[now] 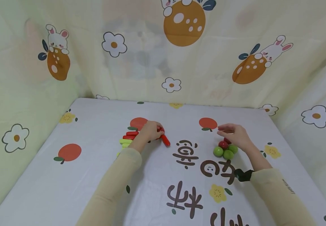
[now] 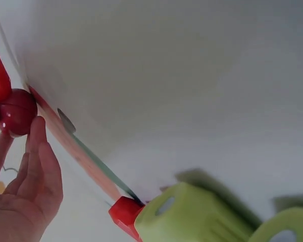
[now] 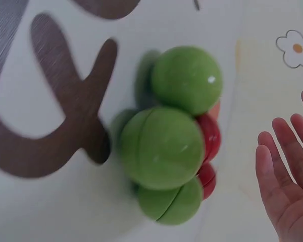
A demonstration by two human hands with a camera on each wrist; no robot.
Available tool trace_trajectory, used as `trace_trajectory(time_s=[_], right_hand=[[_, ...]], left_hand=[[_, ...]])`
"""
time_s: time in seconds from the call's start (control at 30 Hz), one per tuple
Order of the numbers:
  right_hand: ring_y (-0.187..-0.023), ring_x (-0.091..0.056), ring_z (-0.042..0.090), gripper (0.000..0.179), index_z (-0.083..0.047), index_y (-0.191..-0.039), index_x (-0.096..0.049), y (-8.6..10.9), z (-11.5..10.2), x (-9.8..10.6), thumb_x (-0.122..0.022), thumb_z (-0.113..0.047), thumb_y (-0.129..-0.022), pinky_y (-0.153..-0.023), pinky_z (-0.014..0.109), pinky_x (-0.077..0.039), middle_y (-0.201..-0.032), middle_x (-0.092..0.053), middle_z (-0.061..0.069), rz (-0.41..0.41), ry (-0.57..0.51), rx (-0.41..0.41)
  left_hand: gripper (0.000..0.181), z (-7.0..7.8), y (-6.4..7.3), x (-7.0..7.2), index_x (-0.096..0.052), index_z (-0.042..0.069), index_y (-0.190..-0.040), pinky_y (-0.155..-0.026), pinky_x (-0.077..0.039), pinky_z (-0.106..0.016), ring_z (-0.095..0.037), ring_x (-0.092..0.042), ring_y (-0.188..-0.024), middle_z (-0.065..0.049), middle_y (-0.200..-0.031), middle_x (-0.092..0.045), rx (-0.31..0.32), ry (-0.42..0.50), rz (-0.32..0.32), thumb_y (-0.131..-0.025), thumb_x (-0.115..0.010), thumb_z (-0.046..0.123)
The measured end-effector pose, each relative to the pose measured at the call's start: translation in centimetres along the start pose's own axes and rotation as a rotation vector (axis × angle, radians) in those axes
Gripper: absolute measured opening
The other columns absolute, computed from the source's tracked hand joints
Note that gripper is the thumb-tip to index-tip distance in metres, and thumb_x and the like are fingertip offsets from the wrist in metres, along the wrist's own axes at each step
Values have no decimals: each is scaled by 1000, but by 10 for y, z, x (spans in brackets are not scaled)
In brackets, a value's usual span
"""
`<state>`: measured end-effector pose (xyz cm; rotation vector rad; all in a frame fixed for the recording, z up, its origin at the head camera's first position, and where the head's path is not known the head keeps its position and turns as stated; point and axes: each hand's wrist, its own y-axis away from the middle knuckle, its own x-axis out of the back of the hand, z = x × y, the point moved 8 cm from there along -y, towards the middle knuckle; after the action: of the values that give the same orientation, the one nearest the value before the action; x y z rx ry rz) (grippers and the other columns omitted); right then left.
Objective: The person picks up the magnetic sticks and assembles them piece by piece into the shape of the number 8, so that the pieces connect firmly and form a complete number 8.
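My left hand (image 1: 151,131) pinches a small glossy red ball (image 2: 17,112) between its thumb and fingers, at the middle of the table. A red stick-like piece (image 1: 165,140) lies right beside the ball, slanting toward me. Just left of that wrist, red stick-like pieces (image 1: 129,137) and yellow-green ones (image 1: 125,143) lie in a row, partly hidden by the sleeve. My right hand (image 1: 234,134), fingers extended and holding nothing, hovers over a cluster of green balls (image 3: 162,147) and red balls (image 1: 223,144). A fine seam runs round some of the balls.
A white tablecloth (image 1: 95,169) printed with fruit, flowers and dark lettering covers the table. Pale patterned curtains (image 1: 140,69) hang behind it and at both sides. A black strap (image 1: 243,175) sits at the right wrist.
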<state>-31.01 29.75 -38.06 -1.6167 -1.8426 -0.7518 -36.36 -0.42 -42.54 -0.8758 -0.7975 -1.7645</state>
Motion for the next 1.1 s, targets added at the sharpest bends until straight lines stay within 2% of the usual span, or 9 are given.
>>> trace_trajectory(time_s=[0.13, 0.33, 0.43, 0.53, 0.77, 0.93, 1.1], right_hand=[[-101, -55, 35, 48, 3, -121, -54, 0, 10, 3, -57, -34, -90, -75, 38, -51, -114, -58, 23, 7, 0, -11], [-110, -48, 37, 48, 2, -123, -51, 0, 24, 11, -56, -33, -91, -89, 50, -41, -119, -54, 24, 17, 5, -49], [-111, -47, 39, 50, 3, -124, -50, 0, 29, 13, -56, -34, -90, -91, 52, -39, -120, -52, 26, 19, -2, -68], [-111, -47, 40, 52, 3, -124, -49, 0, 34, 15, -58, -34, -89, -91, 52, -39, -121, -51, 27, 21, -3, -78], [-112, -45, 41, 52, 4, -126, -47, -2, 49, 15, -59, -30, -89, -91, 52, -39, -122, -49, 28, 8, 15, -109], [-113, -45, 43, 55, 5, -127, -47, -4, 57, 13, -60, -33, -88, -91, 52, -39, -123, -48, 29, -10, 29, -115], [-113, -43, 44, 58, 6, -127, -46, -4, 65, 9, -59, -35, -88, -90, 53, -39, -125, -46, 30, -44, 34, -123]], left_hand=[[22, -5, 0, -1, -65, 13, -101, -58, -40, -22, -16, -51, -76, -2, -76, -56, 49, -1, -16, -85, -66, 27], [27, -8, -1, 1, -65, 11, -103, -66, -44, -25, -18, -50, -86, -3, -86, -58, 74, -21, -12, -84, -67, 30], [27, -9, -1, 1, -66, 11, -102, -67, -45, -25, -17, -51, -87, -3, -87, -58, 89, -9, -10, -84, -66, 31], [26, -11, 0, 2, -67, 10, -97, -63, -45, -24, -16, -52, -80, -1, -82, -59, 112, 5, -10, -83, -67, 32], [31, -11, 4, 0, -63, 10, -71, -51, -41, -22, -15, -53, -53, -3, -58, -57, 129, 8, -61, -80, -69, 39], [32, -13, 5, 3, -63, 9, -71, -51, -42, -22, -14, -53, -55, -3, -61, -57, 123, 2, -40, -75, -73, 40], [31, -16, 7, 4, -63, 9, -71, -51, -42, -22, -15, -53, -55, -5, -63, -58, 147, 37, -40, -72, -76, 38]])
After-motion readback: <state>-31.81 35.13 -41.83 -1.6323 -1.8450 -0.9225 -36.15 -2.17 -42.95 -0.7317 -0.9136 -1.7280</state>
